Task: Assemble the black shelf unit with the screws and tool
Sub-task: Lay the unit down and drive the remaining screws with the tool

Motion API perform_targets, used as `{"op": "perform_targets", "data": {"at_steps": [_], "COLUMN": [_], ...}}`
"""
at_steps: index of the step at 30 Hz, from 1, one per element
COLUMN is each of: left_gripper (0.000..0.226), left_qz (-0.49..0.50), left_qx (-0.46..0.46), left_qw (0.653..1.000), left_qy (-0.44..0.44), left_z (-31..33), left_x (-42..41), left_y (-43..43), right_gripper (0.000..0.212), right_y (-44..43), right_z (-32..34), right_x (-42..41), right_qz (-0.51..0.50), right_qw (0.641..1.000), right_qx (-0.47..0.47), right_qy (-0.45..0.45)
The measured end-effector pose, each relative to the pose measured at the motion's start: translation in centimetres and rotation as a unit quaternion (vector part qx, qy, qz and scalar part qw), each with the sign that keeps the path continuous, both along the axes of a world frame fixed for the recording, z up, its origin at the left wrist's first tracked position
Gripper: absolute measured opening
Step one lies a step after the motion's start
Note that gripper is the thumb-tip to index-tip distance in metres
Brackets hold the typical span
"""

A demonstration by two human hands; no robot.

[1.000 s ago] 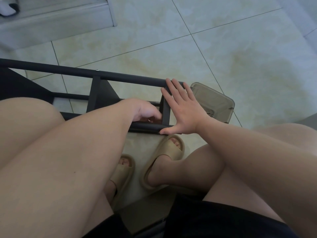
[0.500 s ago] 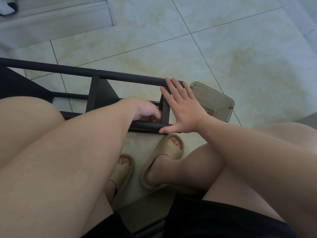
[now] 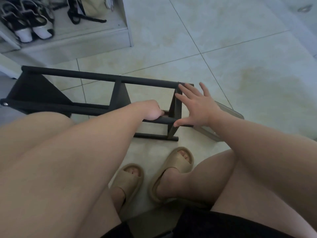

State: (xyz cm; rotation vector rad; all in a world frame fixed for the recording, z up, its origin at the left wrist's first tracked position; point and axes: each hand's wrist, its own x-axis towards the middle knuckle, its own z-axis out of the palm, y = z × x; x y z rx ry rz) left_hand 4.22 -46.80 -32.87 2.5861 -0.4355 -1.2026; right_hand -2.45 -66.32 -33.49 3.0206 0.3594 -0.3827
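Observation:
The black shelf unit lies on its side on the tiled floor in front of my knees. My right hand presses flat against the outside of its right end panel, fingers straight and spread, thumb on the lower bar. My left hand reaches inside the frame just left of that panel. Its fingers are curled round a small dark tool at the joint, and most of the tool is hidden. No screws are visible.
A brownish see-through plastic box sits on the floor behind my right hand. A low white shoe cabinet with sandals stands at the upper left. My feet in beige slippers are just below the shelf.
The view has tilted up, bringing the shoe cabinet and the shelf's left end into view. Both hands stay at the right end panel, with the right fingers spread slightly wider.

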Motion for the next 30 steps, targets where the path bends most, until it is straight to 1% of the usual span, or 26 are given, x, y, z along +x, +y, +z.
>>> {"op": "perform_targets", "data": {"at_steps": [3,5,7,9,11,13,15,17,18,19,20,21,23,25,28,30], "left_gripper": [0.036,0.041,0.042,0.039,0.044,0.055,0.071,0.089,0.094,0.093,0.087,0.075,0.046,0.026,0.019,0.018], "left_qz": [-0.035,-0.033,-0.042,-0.061,-0.074,-0.068,-0.035,-0.002,0.017,0.041,0.065,0.077,0.063,0.065,0.090,0.097], "left_qx": [0.037,0.044,0.043,0.035,0.048,0.086,0.108,0.134,0.149,0.164,0.181,0.198,0.215,0.196,0.175,0.172], "left_qw": [0.998,0.998,0.996,0.994,0.991,0.983,0.975,0.968,0.965,0.963,0.961,0.961,0.965,0.968,0.966,0.965], "left_qy": [-0.028,-0.042,-0.061,-0.079,-0.104,-0.145,-0.189,-0.212,-0.215,-0.211,-0.197,-0.175,-0.137,-0.146,-0.166,-0.175], "left_z": [2.0,2.9,3.3,3.5,3.4,3.4,3.9,4.2,4.1,3.7,3.3,2.6,1.5,0.9,0.8,0.8], "left_x": [0.5,1.1,1.9,2.9,4.1,5.9,8.1,9.8,10.3,10.6,10.6,10.5,10.3,10.7,10.7,10.5], "left_y": [1.2,2.0,3.1,4.5,6.0,7.5,9.0,10.9,12.1,13.3,14.6,15.7,17.3,18.1,18.2,18.1], "right_gripper": [0.098,0.085,0.076,0.072,0.066,0.053,0.038,0.032,0.031,0.030,0.030,0.029,0.029,0.028,0.026,0.026], "right_y": [0.8,1.5,2.1,2.6,2.9,3.3,3.6,3.7,3.6,3.5,3.4,3.3,3.3,3.0,3.0,2.9], "right_z": [0.5,0.9,1.2,1.4,1.4,1.4,1.7,1.9,2.0,2.2,2.3,2.2,1.7,0.9,0.5,0.8], "right_x": [0.9,1.8,3.0,4.4,6.1,7.9,9.7,11.3,12.1,12.9,13.7,14.4,15.1,15.0,14.6,14.4], "right_qz": [-0.038,-0.057,-0.070,-0.080,-0.087,-0.103,-0.134,-0.150,-0.150,-0.147,-0.142,-0.137,-0.138,-0.151,-0.163,-0.168], "right_qw": [0.999,0.998,0.997,0.996,0.995,0.993,0.989,0.986,0.985,0.985,0.986,0.986,0.987,0.986,0.983,0.980], "right_qx": [-0.002,-0.003,-0.018,-0.033,-0.049,-0.059,-0.056,-0.057,-0.058,-0.060,-0.065,-0.069,-0.058,-0.020,0.051,0.074], "right_qy": [-0.013,-0.022,-0.022,-0.007,-0.002,0.002,0.021,0.047,0.056,0.063,0.066,0.066,0.062,0.060,0.070,0.078]}}
